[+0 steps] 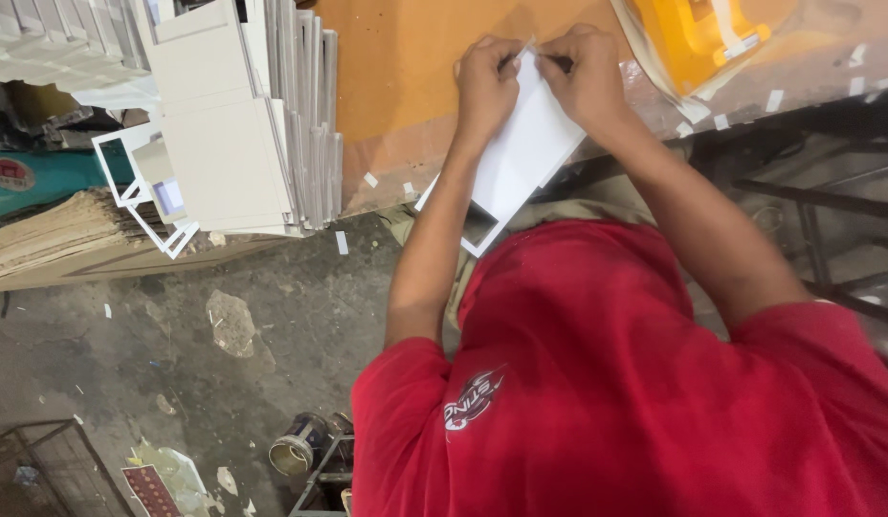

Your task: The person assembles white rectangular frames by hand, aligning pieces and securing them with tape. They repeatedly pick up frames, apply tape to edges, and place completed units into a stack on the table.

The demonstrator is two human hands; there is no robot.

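Both my hands work at the far end of a white flat panel (521, 158) that leans over the edge of an orange-brown work table (406, 57). My left hand (484, 81) pinches the panel's top edge. My right hand (583, 77) pinches the same edge beside it, with a thin clear strip (526, 46) between the fingers of both hands. The panel's near end shows an open white frame (477, 230). My red shirt fills the lower right.
A stack of white panels and frames (243, 124) stands on the left. An orange tape dispenser (698, 33) lies at the table's far right among small tape scraps. Flattened cardboard (71, 239), a tin can (296, 450) and litter lie on the concrete floor.
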